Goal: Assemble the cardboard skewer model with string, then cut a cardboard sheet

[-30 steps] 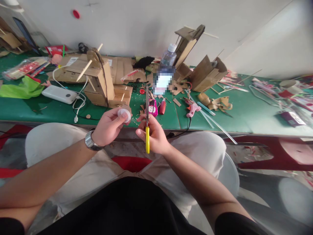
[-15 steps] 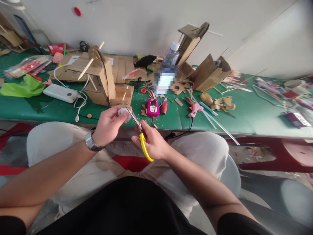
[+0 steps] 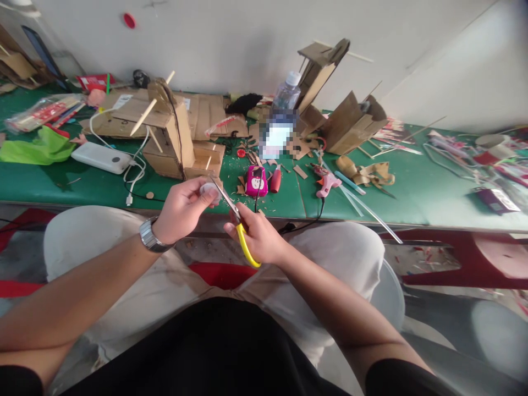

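Here at the green surface (image 3: 424,192), the left hand (image 3: 179,212) has its fingers pinched on a small whitish disc (image 3: 209,193), held up just over the near edge. And across comes the right hand (image 3: 262,234), fingers curled around yellow-handled scissors (image 3: 241,235), blades slanting toward that disc, tips right at its rim; whether they touch it, I can't tell from here! Just beyond the left hand stands a cardboard structure (image 3: 181,137). Past the scissors sit a magenta case (image 3: 256,182), a red cylinder (image 3: 276,180) beside it, and a pink glue gun (image 3: 329,185).
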`<state>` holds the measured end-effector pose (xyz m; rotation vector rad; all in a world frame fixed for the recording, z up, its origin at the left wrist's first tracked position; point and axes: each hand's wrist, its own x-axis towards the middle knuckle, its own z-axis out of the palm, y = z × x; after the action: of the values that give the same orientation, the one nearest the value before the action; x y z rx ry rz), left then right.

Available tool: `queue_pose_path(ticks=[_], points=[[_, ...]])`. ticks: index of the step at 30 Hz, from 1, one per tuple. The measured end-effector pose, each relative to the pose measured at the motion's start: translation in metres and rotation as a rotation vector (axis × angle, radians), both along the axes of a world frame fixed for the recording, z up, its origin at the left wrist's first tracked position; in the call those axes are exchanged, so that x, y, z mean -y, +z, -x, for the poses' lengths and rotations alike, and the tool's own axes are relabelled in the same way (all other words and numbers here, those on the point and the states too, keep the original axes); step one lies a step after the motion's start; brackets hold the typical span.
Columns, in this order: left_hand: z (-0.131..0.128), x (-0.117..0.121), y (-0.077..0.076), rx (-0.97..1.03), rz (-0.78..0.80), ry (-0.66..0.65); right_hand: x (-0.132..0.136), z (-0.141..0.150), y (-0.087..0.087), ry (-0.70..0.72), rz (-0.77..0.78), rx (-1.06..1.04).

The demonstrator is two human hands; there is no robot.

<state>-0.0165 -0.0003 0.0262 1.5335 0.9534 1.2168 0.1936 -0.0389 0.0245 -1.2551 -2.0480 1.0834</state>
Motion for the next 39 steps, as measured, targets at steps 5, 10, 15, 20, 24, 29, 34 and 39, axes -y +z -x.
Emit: queue_pose_path(ticks=[5,10,15,20,24,29,34,39], points=[[-0.001,0.000,0.005,-0.017,-0.039,-0.022,0.000,-0.001,-0.001,0.023,-0.006,-0.014],[-0.002,0.000,0.005,-0.028,-0.026,-0.011,-0.001,0.001,-0.005,-0.016,-0.040,0.035],[-0.002,-0.001,0.003,-0.033,-0.013,-0.009,-0.002,0.002,-0.007,-0.042,-0.066,0.113],[-0.001,0.000,0.003,-0.055,-0.009,-0.009,-0.002,0.002,-0.007,-0.056,-0.072,0.173],[0.001,-0.001,0.005,-0.079,-0.001,-0.018,-0.002,0.000,-0.001,-0.027,-0.060,0.157],[0.004,-0.002,0.005,-0.174,0.005,-0.068,-0.003,-0.005,0.007,0.026,-0.057,0.165],[0.007,-0.003,0.006,-0.268,0.004,-0.084,-0.006,-0.006,0.004,0.016,-0.058,0.218],[0.015,-0.006,0.017,-0.394,-0.025,-0.121,-0.006,-0.010,0.008,0.075,-0.060,0.215]])
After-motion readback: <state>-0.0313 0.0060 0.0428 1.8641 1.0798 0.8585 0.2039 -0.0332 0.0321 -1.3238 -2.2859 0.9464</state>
